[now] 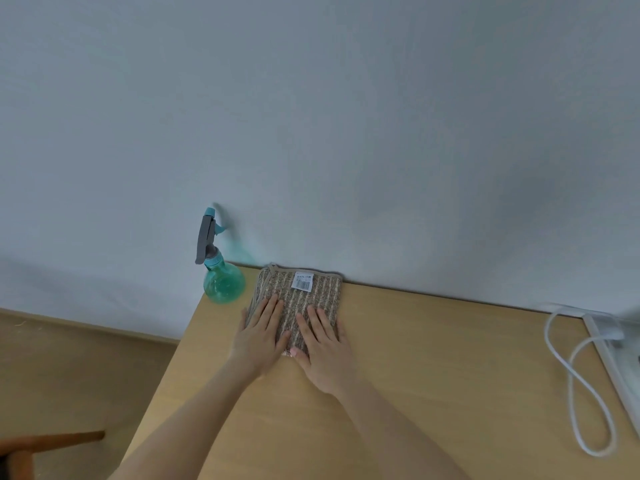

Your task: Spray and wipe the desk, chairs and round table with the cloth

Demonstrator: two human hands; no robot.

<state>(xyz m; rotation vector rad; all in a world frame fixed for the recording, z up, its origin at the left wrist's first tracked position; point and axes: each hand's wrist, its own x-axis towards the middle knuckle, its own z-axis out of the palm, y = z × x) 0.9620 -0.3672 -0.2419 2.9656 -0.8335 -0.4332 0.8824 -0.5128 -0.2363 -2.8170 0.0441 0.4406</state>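
Observation:
A folded brown striped cloth [304, 299] with a white label lies on the light wooden desk [433, 375], at its far edge against the wall. My left hand [261, 336] lies flat on the cloth's left half, fingers straight. Flat on its right half rests my right hand [323, 346], fingers straight too. A teal spray bottle [221, 282] with a grey trigger stands upright at the desk's far left corner, just left of the cloth.
A white cable [575, 382] loops on the desk's right side, beside a white device [613, 362] at the right edge. A grey-white wall rises behind the desk. Left of the desk is tan floor, with a dark wooden chair part [45, 445] at the bottom left.

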